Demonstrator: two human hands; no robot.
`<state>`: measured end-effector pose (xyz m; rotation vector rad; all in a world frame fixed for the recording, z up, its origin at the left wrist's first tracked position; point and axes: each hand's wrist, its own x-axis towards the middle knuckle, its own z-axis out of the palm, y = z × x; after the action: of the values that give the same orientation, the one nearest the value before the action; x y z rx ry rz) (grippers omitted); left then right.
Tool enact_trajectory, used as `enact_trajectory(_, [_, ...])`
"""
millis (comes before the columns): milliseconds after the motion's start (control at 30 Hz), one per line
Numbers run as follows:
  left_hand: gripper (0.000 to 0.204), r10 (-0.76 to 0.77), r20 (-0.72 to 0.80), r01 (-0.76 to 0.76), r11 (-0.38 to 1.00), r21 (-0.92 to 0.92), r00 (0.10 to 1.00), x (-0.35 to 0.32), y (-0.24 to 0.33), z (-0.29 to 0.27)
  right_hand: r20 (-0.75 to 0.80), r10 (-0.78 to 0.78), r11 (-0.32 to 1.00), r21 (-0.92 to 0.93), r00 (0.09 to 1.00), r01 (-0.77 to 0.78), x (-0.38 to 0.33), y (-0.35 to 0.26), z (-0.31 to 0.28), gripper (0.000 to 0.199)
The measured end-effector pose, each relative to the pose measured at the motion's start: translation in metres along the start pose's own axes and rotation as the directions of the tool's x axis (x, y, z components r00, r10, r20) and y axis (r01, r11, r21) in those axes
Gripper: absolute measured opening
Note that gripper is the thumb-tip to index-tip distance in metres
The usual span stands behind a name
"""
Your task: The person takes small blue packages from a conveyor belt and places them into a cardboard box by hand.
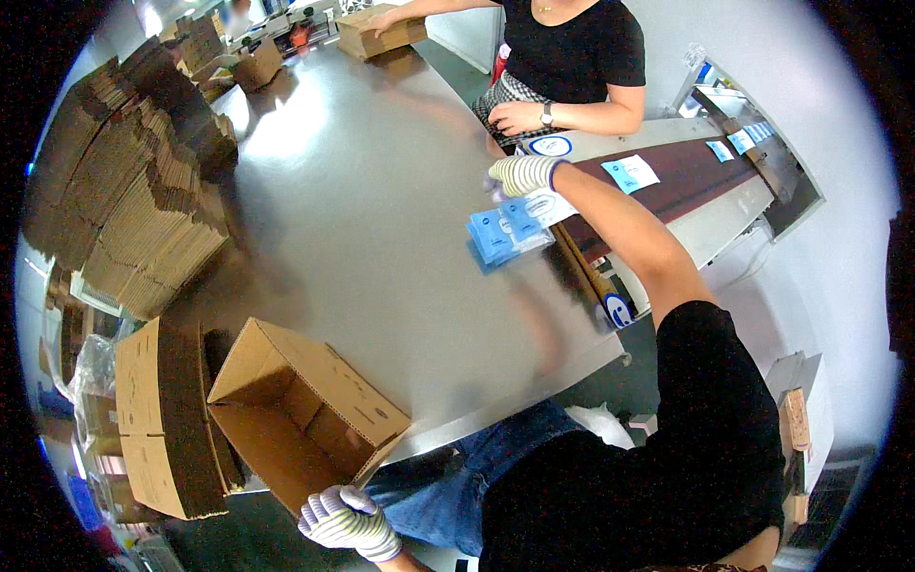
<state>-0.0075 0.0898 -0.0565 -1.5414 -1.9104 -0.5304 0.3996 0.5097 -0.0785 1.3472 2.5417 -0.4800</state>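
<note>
My left hand (348,522), in a striped knit glove, is at the near rim of an open cardboard box (367,396), its fingers closed on the edge. The box stands tilted at the near left corner of the table with its opening toward me; its inside shows bare cardboard. My right arm reaches across to the conveyor's end. There my gloved right hand (524,178) has its fingers curled, just above overlapping blue-and-white packets (498,235) on the table edge. Whatever lies under those fingers is hidden.
A dark conveyor belt (681,176) carries another packet (630,173) and several more farther back. Flattened cartons (157,205) are piled along the left; more cartons (152,419) stand near left. Across the metal table (353,200), a co-worker's hand (381,21) touches a closed box (367,40).
</note>
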Motion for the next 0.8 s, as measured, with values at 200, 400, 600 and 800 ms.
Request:
enact_trajectory(200, [0.017, 0.01, -0.068, -0.011, 1.0, -0.021, 0.998, 0.004, 0.003, 0.002, 0.464, 0.118, 0.988, -0.142, 0.878, -0.057, 0.031, 0.031, 0.03, 0.064])
enact_trajectory(400, [0.013, 0.03, -0.088, -0.031, 0.999, -0.014, 0.996, 0.003, 0.001, 0.002, 0.356, 0.08, 0.987, -0.158, 0.931, -0.024, -0.018, -0.099, 0.051, 0.069])
enact_trajectory(600, [0.016, 0.046, -0.075, -0.049, 0.998, -0.038, 0.996, 0.004, -0.002, 0.003, 0.14, -0.036, 0.96, -0.27, 0.989, 0.073, -0.101, -0.209, 0.097, 0.076])
enact_trajectory(800, [0.022, 0.051, -0.03, -0.052, 0.998, -0.04, 0.998, -0.002, -0.002, -0.001, 0.112, -0.039, -0.266, 0.957, 0.993, -0.118, -0.103, -0.221, 0.151, 0.048])
